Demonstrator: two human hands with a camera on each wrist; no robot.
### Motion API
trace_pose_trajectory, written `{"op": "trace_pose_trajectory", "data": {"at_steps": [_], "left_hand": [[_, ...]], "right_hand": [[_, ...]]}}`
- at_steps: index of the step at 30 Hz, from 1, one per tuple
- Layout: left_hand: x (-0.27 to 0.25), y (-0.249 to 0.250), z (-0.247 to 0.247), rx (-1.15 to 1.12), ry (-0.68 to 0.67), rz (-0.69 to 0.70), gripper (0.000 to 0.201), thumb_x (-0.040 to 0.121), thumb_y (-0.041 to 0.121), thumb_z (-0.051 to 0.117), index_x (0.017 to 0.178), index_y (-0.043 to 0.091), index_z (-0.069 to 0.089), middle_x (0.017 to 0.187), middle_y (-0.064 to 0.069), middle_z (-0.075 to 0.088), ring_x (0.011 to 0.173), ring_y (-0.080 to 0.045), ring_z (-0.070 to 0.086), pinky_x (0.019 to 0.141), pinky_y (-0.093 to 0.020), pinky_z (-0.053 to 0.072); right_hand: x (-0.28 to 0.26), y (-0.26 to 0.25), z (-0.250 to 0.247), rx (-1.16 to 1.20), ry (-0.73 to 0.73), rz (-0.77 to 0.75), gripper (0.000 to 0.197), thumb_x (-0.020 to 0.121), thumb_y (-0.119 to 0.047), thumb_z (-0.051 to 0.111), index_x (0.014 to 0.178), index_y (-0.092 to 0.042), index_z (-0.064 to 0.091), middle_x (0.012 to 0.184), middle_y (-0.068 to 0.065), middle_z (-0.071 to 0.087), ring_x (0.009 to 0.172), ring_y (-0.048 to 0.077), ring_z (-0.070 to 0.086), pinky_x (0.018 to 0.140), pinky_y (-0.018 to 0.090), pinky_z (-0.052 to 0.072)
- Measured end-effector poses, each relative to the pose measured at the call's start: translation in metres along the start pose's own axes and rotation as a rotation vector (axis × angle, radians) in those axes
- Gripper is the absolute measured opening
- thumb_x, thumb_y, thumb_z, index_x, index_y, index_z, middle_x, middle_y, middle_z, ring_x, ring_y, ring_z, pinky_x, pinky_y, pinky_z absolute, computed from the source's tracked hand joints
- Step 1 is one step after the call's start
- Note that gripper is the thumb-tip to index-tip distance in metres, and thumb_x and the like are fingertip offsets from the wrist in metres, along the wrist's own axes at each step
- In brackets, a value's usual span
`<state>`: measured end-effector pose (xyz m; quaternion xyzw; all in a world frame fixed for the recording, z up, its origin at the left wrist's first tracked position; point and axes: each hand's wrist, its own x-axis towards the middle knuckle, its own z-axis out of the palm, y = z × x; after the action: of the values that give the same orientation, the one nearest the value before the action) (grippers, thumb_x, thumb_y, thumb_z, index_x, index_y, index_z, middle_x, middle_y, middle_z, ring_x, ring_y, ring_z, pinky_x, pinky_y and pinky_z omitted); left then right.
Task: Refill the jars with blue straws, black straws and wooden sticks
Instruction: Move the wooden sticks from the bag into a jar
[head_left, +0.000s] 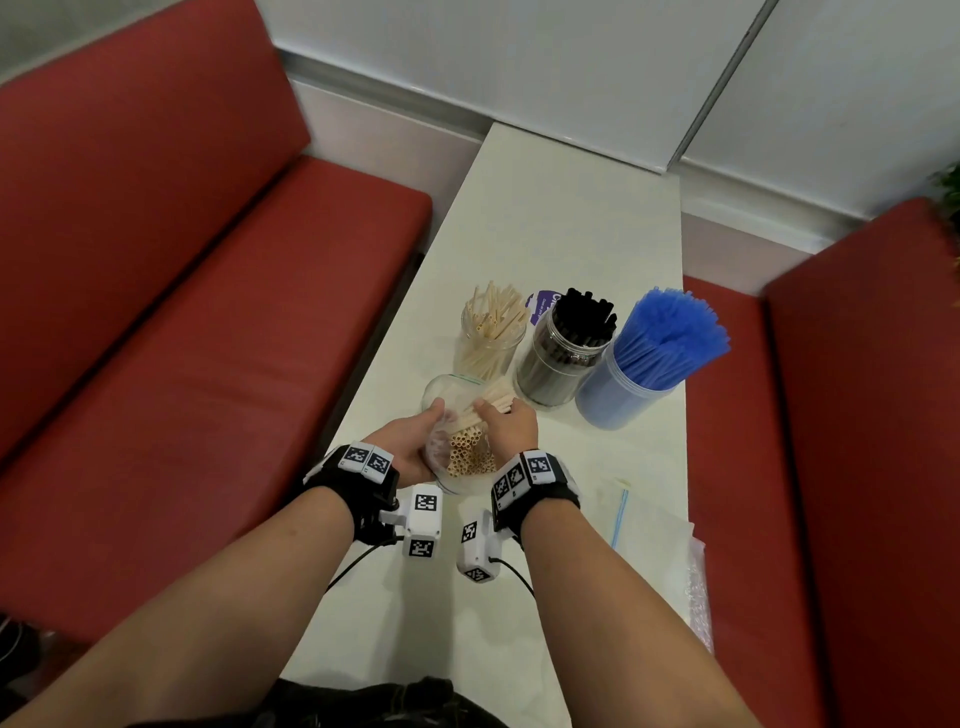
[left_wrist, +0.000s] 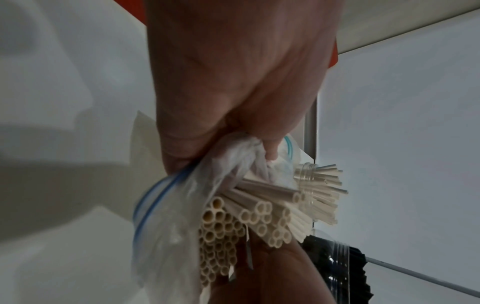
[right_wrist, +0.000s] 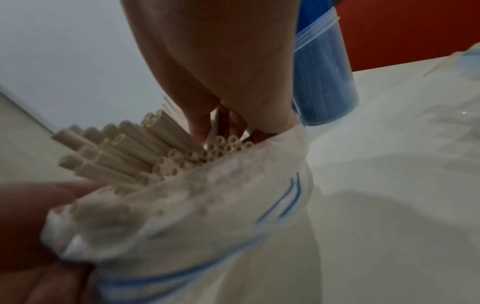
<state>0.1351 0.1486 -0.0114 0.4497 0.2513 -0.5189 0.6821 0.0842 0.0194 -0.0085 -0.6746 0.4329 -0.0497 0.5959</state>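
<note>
1. The pale, hollow, tube-like wooden sticks (head_left: 470, 451) sit bunched in a clear plastic zip bag with a blue seal strip (head_left: 441, 410), held just above the white table (head_left: 545, 218), near the front of the three jars.
2. The bag's mouth faces the person, probably so a bundle can be drawn out toward the clear jar of matching sticks (head_left: 488, 338) just behind it.
3. The left hand (head_left: 410, 441) grips crumpled bag plastic, fingers curled, likely steadying the bag and keeping its mouth gathered.
4. The right hand (head_left: 506, 423) reaches into the bundle, fingers curled around a clump of sticks.
5. Both forearms converge from below, wrists close together, palms turned inward.
6. Beside the stick jar stand a clear jar of black straws (head_left: 566, 345) and a translucent jar of blue straws (head_left: 644, 358), both looking full.
</note>
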Motion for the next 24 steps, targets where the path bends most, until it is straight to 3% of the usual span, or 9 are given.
{"op": "trace_pose_trajectory", "data": {"at_steps": [3, 6, 8, 12, 14, 15, 17, 19, 24], "left_hand": [[-0.001, 0.008, 0.0, 0.003, 0.03, 0.007, 0.035, 0.103, 0.049, 0.05, 0.115, 0.018, 0.062, 0.111, -0.014, 0.068, 0.086, -0.027, 0.065, 0.073, -0.044, 0.053], [-0.002, 0.015, 0.0, 0.018, 0.033, 0.003, 0.043, 0.105, 0.049, 0.047, 0.13, 0.018, 0.059, 0.124, -0.015, 0.067, 0.094, -0.029, 0.066, 0.069, -0.046, 0.054], [-0.001, 0.019, 0.0, 0.051, 0.054, 0.007, 0.041, 0.104, 0.051, 0.046, 0.129, 0.02, 0.058, 0.106, -0.012, 0.07, 0.084, -0.025, 0.067, 0.06, -0.04, 0.058], [0.002, 0.018, 0.0, 0.066, 0.071, 0.002, 0.034, 0.104, 0.051, 0.048, 0.105, 0.02, 0.061, 0.061, -0.006, 0.065, 0.047, -0.017, 0.061, 0.051, -0.028, 0.053], [0.005, 0.016, 0.001, 0.073, 0.06, 0.005, 0.035, 0.103, 0.051, 0.049, 0.1, 0.019, 0.061, 0.056, -0.003, 0.061, 0.044, -0.014, 0.055, 0.055, -0.026, 0.052], [0.007, 0.015, 0.001, 0.065, 0.047, 0.006, 0.037, 0.103, 0.051, 0.049, 0.106, 0.016, 0.063, 0.067, -0.006, 0.068, 0.054, -0.018, 0.062, 0.065, -0.031, 0.057], [0.009, 0.013, 0.0, 0.049, 0.028, 0.005, 0.047, 0.104, 0.049, 0.049, 0.13, 0.011, 0.061, 0.111, -0.012, 0.072, 0.099, -0.027, 0.069, 0.099, -0.047, 0.053], [0.007, 0.014, -0.002, 0.044, 0.003, -0.01, 0.053, 0.105, 0.049, 0.047, 0.142, 0.012, 0.055, 0.135, -0.017, 0.065, 0.127, -0.033, 0.06, 0.112, -0.053, 0.043], [0.003, 0.018, -0.004, 0.017, -0.009, -0.018, 0.054, 0.105, 0.05, 0.046, 0.139, 0.009, 0.058, 0.132, -0.022, 0.066, 0.117, -0.035, 0.064, 0.105, -0.053, 0.046]], "right_hand": [[-0.005, -0.002, 0.002, 0.016, -0.025, -0.075, 0.011, 0.094, -0.019, 0.067, 0.093, -0.007, 0.065, 0.094, 0.019, 0.071, 0.087, 0.033, 0.066, 0.084, 0.048, 0.054], [-0.004, -0.008, -0.002, 0.05, -0.04, -0.154, 0.008, 0.099, -0.017, 0.06, 0.095, -0.013, 0.066, 0.099, 0.014, 0.072, 0.094, 0.032, 0.068, 0.087, 0.043, 0.053], [-0.002, -0.012, -0.005, 0.074, -0.054, -0.194, 0.01, 0.101, -0.018, 0.057, 0.099, -0.012, 0.064, 0.102, 0.015, 0.072, 0.097, 0.031, 0.068, 0.088, 0.043, 0.053], [0.0, -0.011, -0.003, 0.059, -0.03, -0.169, 0.007, 0.098, -0.016, 0.062, 0.105, -0.014, 0.062, 0.104, 0.011, 0.071, 0.098, 0.03, 0.067, 0.09, 0.042, 0.054], [-0.002, -0.007, 0.001, 0.016, -0.077, -0.138, 0.007, 0.093, -0.014, 0.068, 0.097, -0.016, 0.062, 0.097, 0.01, 0.07, 0.093, 0.03, 0.067, 0.088, 0.043, 0.054], [-0.004, -0.006, 0.004, -0.004, -0.107, -0.128, 0.009, 0.091, -0.013, 0.07, 0.094, -0.016, 0.062, 0.096, 0.011, 0.071, 0.091, 0.031, 0.067, 0.087, 0.044, 0.054], [-0.005, -0.005, 0.008, -0.037, -0.132, -0.118, 0.012, 0.088, -0.011, 0.072, 0.098, -0.012, 0.065, 0.099, 0.015, 0.073, 0.095, 0.034, 0.069, 0.089, 0.046, 0.056], [-0.005, -0.007, 0.01, 0.019, -0.13, -0.086, 0.016, 0.086, -0.007, 0.073, 0.101, -0.008, 0.066, 0.098, 0.017, 0.073, 0.095, 0.035, 0.07, 0.09, 0.05, 0.057], [-0.007, -0.01, 0.016, 0.253, -0.172, 0.058, 0.032, 0.085, -0.002, 0.071, 0.115, 0.001, 0.061, 0.098, 0.022, 0.069, 0.092, 0.037, 0.068, 0.092, 0.055, 0.054]]}}
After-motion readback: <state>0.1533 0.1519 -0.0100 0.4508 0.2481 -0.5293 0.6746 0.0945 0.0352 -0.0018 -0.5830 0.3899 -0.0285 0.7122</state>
